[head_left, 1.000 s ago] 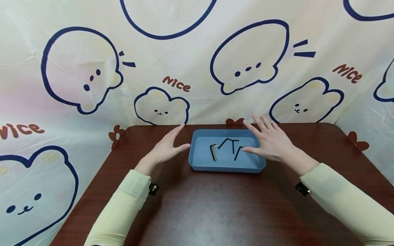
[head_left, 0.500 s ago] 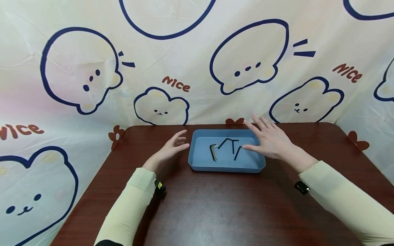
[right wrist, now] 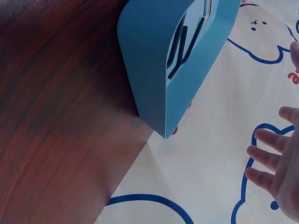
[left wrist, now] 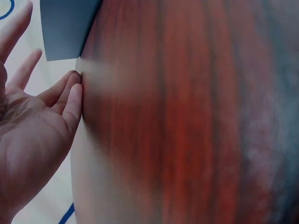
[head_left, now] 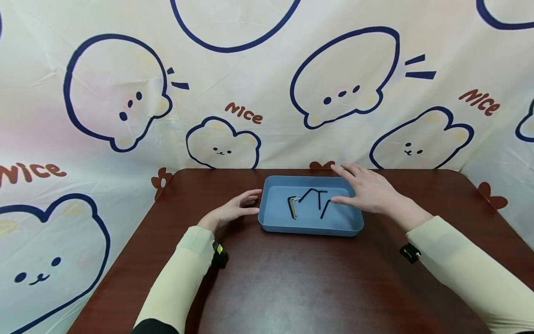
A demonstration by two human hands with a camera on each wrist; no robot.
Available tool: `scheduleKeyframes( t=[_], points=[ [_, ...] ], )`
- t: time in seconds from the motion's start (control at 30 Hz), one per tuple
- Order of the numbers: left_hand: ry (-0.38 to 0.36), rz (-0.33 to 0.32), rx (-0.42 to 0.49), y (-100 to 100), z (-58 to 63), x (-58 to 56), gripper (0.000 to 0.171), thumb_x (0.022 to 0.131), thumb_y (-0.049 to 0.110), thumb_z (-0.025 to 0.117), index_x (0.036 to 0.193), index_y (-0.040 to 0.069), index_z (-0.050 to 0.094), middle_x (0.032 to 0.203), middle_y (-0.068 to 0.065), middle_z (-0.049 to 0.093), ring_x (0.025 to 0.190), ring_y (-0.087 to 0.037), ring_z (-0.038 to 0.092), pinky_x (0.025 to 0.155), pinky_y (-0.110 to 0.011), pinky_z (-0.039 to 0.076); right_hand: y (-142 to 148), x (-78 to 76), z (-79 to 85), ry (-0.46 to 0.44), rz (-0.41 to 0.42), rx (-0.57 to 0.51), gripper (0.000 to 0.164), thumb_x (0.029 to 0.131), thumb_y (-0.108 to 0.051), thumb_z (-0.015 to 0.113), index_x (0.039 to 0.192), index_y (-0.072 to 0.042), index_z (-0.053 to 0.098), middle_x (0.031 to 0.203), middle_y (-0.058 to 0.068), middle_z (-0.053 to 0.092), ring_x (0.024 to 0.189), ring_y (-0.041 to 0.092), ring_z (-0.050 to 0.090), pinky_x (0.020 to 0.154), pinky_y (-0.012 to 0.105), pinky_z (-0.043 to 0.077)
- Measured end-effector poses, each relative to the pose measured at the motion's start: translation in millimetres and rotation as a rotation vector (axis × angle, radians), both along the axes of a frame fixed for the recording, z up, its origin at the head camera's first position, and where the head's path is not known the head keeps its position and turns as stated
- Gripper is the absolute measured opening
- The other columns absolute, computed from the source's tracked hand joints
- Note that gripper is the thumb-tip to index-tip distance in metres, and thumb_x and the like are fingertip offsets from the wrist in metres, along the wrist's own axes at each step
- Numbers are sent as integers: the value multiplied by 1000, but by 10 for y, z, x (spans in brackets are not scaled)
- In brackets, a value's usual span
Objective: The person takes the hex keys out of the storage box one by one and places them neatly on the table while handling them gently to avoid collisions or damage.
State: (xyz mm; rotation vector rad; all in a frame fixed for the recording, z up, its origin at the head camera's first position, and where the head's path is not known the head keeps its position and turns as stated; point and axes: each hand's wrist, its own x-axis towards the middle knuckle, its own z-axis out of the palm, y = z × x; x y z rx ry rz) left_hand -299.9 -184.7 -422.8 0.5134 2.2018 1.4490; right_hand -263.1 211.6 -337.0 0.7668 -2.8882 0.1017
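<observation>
A shallow blue tray (head_left: 310,230) stands towards the back of the table, holding several L-shaped hex keys. Most are black, such as the rightmost hex key (head_left: 325,209); a silvery hex key (head_left: 294,209) lies at the left beside a black one. My left hand (head_left: 231,211) is at the tray's left side, fingertips right at the rim, fingers loosely bent. In the left wrist view its fingers are low by the tabletop, near the tray's corner (left wrist: 67,30). My right hand (head_left: 369,190), fingers spread, overlaps the tray's right end. Neither hand holds anything.
The dark brown wooden table (head_left: 308,283) extends in front of the tray. Behind and at both sides hangs a pale curtain (head_left: 275,83) printed with blue-outlined bears and the word "Nice". A small black device (head_left: 410,253) sits at my right wrist.
My left hand has come down and closer to the tray's left side, its fingers bending a little. My right hand has tilted slightly lower, fingers closer together. The tray and hex keys stay put.
</observation>
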Motion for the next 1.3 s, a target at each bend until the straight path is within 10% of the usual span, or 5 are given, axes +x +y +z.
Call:
scheduleKeyframes(
  t=[1.3],
  points=[
    [-97, -141, -16, 139, 58, -141, 76, 96, 11, 60, 156, 15, 15, 160, -16, 12, 141, -37, 25, 112, -54, 21, -59, -464, 309, -303, -7, -135, 82, 85, -51, 70, 150, -14, 37, 147, 20, 41, 132, 41, 39, 99, 61, 37]
  ],
)
